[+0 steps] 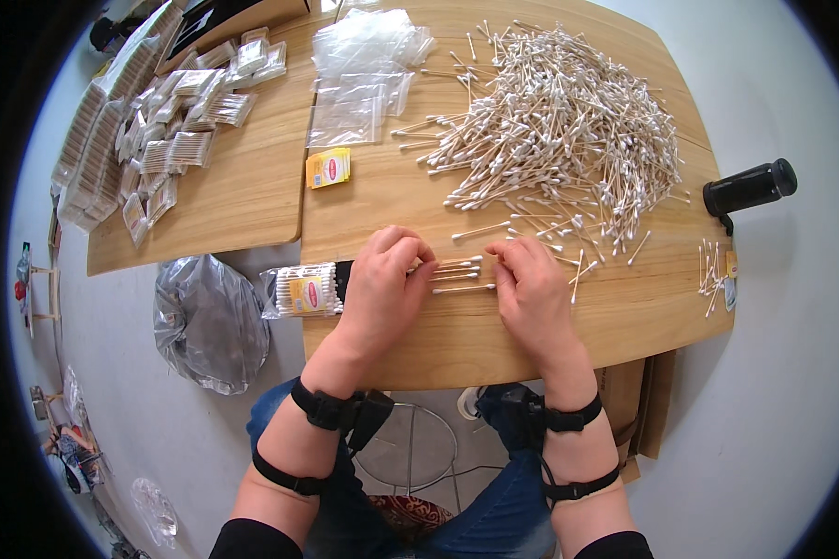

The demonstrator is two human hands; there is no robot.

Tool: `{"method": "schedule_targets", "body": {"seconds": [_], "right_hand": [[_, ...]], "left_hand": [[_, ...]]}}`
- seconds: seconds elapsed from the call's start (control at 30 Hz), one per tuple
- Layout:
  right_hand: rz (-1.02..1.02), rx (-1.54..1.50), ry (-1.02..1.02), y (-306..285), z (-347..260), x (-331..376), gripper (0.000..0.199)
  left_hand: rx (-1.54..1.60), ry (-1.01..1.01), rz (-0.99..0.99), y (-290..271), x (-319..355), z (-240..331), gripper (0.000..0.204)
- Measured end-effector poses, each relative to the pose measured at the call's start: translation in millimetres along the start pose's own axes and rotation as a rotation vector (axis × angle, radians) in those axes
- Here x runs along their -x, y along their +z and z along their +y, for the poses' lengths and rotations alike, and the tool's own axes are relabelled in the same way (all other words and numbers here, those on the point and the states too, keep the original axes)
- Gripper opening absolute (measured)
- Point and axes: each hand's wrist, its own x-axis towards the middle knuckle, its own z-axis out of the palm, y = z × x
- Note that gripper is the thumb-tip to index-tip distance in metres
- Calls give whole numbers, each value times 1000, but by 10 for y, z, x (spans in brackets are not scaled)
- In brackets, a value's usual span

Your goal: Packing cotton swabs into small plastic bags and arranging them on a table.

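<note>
My left hand (387,284) is closed near the table's front edge, with thumb and fingertips together around several cotton swabs (457,276). Their white tips point right, toward my right hand. One more swab (463,288) lies just below them on the wood. My right hand (536,293) is curled a short way off, its fingertips pressed together; what they may hold is hidden. Left of my left hand lies a clear bag of cotton swabs (289,291) with a yellow label card in it. A black piece (343,279) shows between that bag and my hand.
A large heap of loose swabs (569,121) covers the back right. Clear plastic bags (359,74) and yellow cards (329,168) lie at the back. Packed swabs (191,107) pile on the left table. A black bottle (750,187) lies at right; a bagged bin (210,321) stands below left.
</note>
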Motion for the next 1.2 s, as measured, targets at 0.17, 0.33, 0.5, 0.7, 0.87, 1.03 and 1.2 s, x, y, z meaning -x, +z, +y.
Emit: {"method": "schedule_targets", "body": {"seconds": [0.17, 0.33, 0.5, 0.7, 0.87, 1.03, 1.2], "right_hand": [[18, 59, -59, 20, -21, -38, 21], [34, 87, -34, 24, 15, -43, 21], [166, 238, -82, 48, -1, -222, 17], [20, 257, -109, 112, -26, -214, 6], [-22, 37, -122, 114, -109, -144, 7], [87, 303, 9, -484, 252, -114, 15], [5, 330, 27, -486, 337, -76, 12]], "left_hand": [[-169, 13, 111, 47, -23, -61, 8], [-113, 43, 8, 11, -19, 7, 6], [-46, 36, -50, -26, -15, -15, 5], [-4, -42, 90, 42, -11, 7, 14], [-171, 53, 15, 40, 38, -9, 13], [-127, 31, -13, -43, 84, 12, 10], [-107, 37, -30, -40, 88, 10, 9]]}}
